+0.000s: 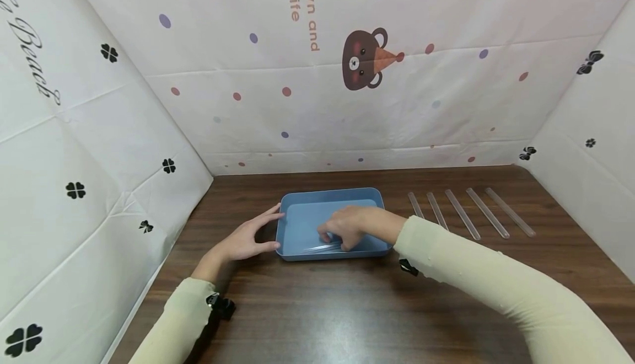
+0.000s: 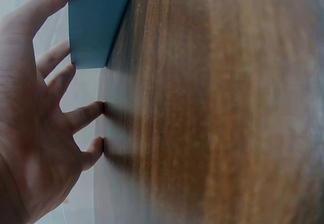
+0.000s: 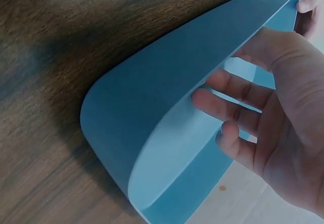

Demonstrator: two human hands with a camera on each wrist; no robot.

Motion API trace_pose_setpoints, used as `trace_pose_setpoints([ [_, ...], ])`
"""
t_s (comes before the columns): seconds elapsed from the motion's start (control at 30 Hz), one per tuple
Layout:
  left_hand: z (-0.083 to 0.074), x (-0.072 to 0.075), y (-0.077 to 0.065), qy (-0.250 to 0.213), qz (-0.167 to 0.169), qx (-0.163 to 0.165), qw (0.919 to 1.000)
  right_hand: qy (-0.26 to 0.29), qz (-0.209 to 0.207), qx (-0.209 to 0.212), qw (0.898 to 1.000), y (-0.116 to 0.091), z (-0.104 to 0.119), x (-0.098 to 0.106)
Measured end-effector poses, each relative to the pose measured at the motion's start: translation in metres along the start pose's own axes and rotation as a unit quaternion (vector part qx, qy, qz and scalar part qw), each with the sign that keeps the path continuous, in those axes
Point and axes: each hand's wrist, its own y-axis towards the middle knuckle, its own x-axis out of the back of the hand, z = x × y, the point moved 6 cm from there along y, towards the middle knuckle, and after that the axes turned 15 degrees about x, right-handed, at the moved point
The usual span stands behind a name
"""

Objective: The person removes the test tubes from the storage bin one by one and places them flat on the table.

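A shallow blue tray [image 1: 302, 215] rests on the table in the head view. My left hand [image 1: 248, 237] is at its left end, fingers spread, with thumb and some fingertips touching the outer wall. In the left wrist view, two other fingertips of that left hand [image 2: 35, 117] hang below the tray corner. My right hand [image 1: 347, 226] reaches down into the tray, fingers bent, pinching a clear plastic strip [image 1: 317, 249] close to the near wall. The right wrist view shows this right hand [image 3: 283, 117] over the rim, its thumb tip hidden behind the wall.
Several more clear strips [image 1: 462, 214] lie spaced apart, slanting, on the brown wooden table [image 1: 307, 309] right of the tray. The right forearm overlaps the nearer ends of some. Printed white sheets [image 1: 317, 116] stand behind the table and along both sides.
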Motion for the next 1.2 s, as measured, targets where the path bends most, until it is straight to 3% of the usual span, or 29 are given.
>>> trace_pose_setpoints([
  [0.27,0.0,0.0,-0.001,-0.003,0.001,0.0,1.0,-0.008,-0.016,0.013,1.0,0.006,0.009,0.003],
  [0.57,0.001,0.0,-0.001,-0.006,0.002,0.003,1.0,-0.018,-0.029,0.056,0.998,0.017,0.022,0.006],
  [1.2,0.0,0.0,-0.001,-0.006,0.001,-0.003,1.0,-0.026,-0.023,0.054,0.998,0.02,0.022,0.005],
])
